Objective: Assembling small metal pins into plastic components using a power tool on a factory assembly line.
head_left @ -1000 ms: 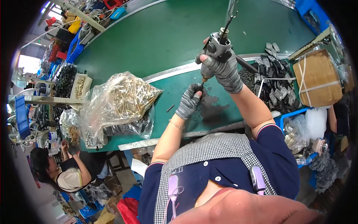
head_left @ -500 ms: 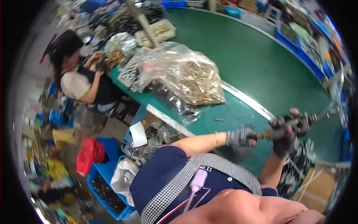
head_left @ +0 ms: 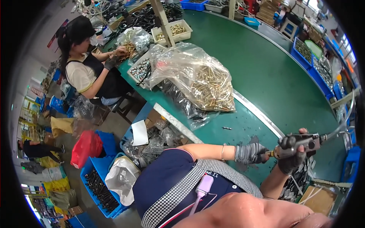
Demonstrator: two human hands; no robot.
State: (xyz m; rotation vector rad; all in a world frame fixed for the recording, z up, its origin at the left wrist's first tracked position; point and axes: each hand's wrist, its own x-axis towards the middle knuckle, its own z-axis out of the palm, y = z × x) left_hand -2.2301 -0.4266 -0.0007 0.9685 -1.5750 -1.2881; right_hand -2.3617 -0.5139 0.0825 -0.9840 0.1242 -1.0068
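My right hand (head_left: 291, 154), in a dark glove with bare fingertips, is wrapped round a grey metal pneumatic tool (head_left: 310, 144) with a pale hose on its far end. My left hand (head_left: 250, 153), in a grey striped glove, is closed at the tool's near tip, where a small brass-coloured piece (head_left: 271, 153) shows between fingers and tool. The fingers hide the rest of that piece. Beyond my hands, a clear plastic bag (head_left: 213, 89) full of brass-coloured parts lies on the green table (head_left: 262, 53). A short dark pin (head_left: 226, 128) lies before it.
At the left a co-worker (head_left: 91, 72) handles brass-coloured parts beside a white tray (head_left: 140, 72) of metal pieces. Blue bins (head_left: 302, 51) line the far right edge. A blue crate (head_left: 100, 190) of black parts stands on the floor near a red bag (head_left: 86, 148). A post (head_left: 161, 22) rises from the table.
The view has shifted and become sharper. Both hands still hold at the tool, which now sits more level, with my left hand close against its tip.
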